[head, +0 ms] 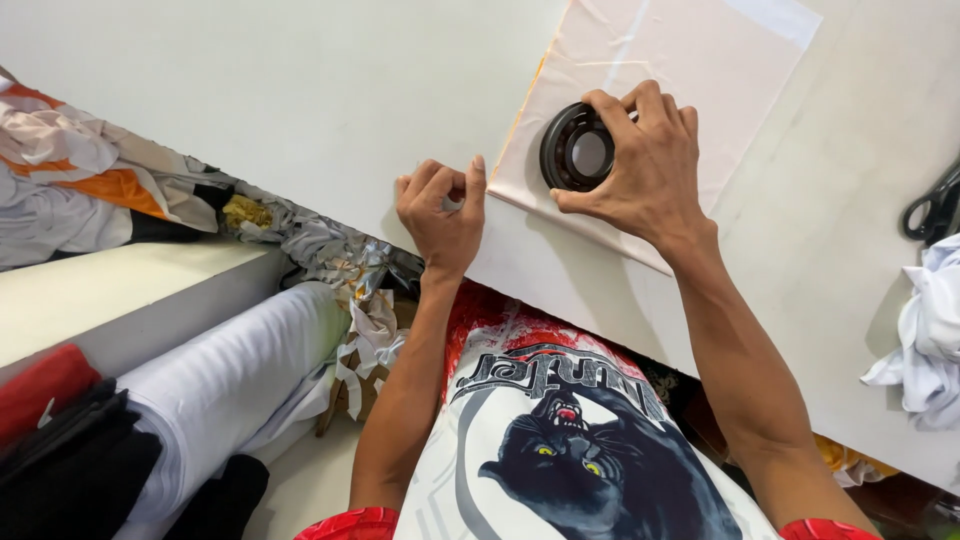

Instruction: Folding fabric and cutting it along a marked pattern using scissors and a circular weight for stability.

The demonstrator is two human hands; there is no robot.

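A pale pink sheet of fabric (650,60) lies flat on the white table (300,90). My right hand (645,165) grips a dark round metal ring, like a bearing (575,150), and presses it on the sheet's near corner. My left hand (440,210) rests just left of the sheet near the table's front edge, fingers curled with thumb and forefinger pinched; whether it holds anything small is hidden.
Black scissors (935,205) lie at the right edge, with a bunched white cloth (925,330) below them. Fabric scraps (90,170) pile up at the left. A white fabric roll (240,380) and red and black cloth (60,430) sit below the table.
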